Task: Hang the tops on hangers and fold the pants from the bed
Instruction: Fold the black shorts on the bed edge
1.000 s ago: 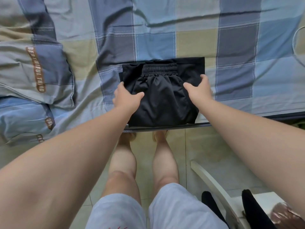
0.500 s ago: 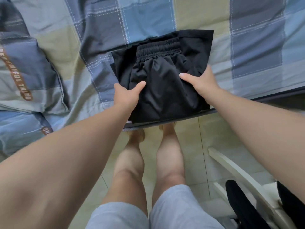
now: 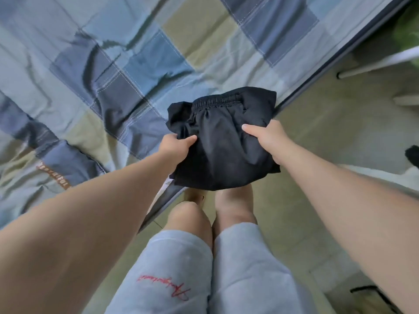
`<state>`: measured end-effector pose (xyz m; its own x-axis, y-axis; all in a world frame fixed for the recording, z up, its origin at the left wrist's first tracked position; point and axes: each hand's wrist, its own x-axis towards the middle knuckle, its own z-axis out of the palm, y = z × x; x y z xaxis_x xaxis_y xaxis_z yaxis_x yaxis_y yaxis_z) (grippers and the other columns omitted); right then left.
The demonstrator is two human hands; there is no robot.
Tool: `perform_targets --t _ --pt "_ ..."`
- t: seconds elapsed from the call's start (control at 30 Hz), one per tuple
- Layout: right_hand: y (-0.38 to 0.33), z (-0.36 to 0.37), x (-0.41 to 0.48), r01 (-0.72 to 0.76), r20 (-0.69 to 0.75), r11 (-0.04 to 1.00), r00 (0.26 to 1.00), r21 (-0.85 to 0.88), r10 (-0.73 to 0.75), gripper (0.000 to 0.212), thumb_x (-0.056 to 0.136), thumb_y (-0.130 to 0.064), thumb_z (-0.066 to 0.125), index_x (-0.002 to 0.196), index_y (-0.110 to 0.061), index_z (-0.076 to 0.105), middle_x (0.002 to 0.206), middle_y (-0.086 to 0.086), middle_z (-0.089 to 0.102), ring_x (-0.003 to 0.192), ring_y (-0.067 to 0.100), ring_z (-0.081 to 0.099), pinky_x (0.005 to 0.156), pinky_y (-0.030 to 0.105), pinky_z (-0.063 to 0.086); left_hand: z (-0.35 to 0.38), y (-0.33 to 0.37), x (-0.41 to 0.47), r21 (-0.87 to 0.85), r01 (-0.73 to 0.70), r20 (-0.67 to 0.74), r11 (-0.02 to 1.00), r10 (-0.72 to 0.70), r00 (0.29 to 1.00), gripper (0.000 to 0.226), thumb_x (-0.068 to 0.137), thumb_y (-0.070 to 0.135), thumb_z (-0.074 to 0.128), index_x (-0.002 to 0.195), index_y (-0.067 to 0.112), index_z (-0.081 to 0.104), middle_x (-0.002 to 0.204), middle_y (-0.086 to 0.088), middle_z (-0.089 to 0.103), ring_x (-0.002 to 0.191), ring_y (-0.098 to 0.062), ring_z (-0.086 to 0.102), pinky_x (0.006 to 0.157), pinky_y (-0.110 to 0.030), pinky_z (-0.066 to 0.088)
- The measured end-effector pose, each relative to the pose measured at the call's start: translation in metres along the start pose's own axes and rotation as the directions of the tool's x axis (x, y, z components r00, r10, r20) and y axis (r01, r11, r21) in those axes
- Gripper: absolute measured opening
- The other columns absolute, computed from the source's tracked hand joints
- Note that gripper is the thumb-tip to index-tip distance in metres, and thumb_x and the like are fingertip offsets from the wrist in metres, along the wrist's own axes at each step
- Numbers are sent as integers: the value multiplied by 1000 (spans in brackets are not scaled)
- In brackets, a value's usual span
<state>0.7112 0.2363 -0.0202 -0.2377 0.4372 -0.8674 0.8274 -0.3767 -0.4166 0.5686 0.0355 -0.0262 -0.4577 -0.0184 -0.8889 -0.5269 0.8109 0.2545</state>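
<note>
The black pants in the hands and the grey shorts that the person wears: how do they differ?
Colour: the black pants are dark; the grey shorts are pale. State: the black pants are folded and gripped by the left hand and the right hand; the grey shorts are worn. Marking: the grey shorts bear red script; the black pants show none. Both are soft cloth.
</note>
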Motion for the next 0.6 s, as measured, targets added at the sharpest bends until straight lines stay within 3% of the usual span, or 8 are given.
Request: perform_targets --t 0.1,0.23,0.27,0.4,0.53,0.6 --pt "32 -10 -39 -56 -65 990 996 133 65 57 82 -37 80 126 -11 53 122 3 64 106 26 64 98 44 52 5 -1 -23 131 -91 56 987 85 995 21 90 41 72 87 22 66 79 6 66 73 -14 64 60 -25 47" --pt "71 -23 -104 -33 -174 963 981 266 82 46 85 -34 78 122 -15 58 108 -3 65 102 24 64 93 40 52 10 -14 -69 317 -214 148 924 175 973 24 92 42 68 102 21 68 86 2 69 88 -23 67 85 -34 54" --pt "80 -28 -123 -35 -190 953 977 300 96 42 85 -33 78 119 -16 60 106 -3 67 100 24 65 93 41 53 12 -17 -84 361 -238 168 902 188 968 24 92 43 67 103 21 68 90 1 70 89 -23 67 86 -34 54" --pt "120 -52 -204 -32 -268 903 950 429 161 32 84 -32 77 110 -16 67 102 1 72 94 23 69 92 44 56 21 -24 -150 412 -322 288 853 213 934 20 95 40 65 104 22 66 84 7 65 76 -11 63 62 -23 46" --pt "156 -79 -289 42 -370 832 907 553 200 24 86 -28 76 107 -17 70 98 -2 74 95 22 70 87 36 56 40 -25 -223 442 -415 411 795 232 882 25 96 42 64 109 21 65 92 2 69 85 -19 66 79 -32 53" --pt "174 -93 -333 92 -429 785 873 612 233 22 87 -26 76 106 -18 71 99 -2 74 96 21 70 84 34 55 53 -25 -262 446 -465 470 765 242 849 26 96 42 65 110 20 66 94 2 71 85 -19 68 77 -32 55"
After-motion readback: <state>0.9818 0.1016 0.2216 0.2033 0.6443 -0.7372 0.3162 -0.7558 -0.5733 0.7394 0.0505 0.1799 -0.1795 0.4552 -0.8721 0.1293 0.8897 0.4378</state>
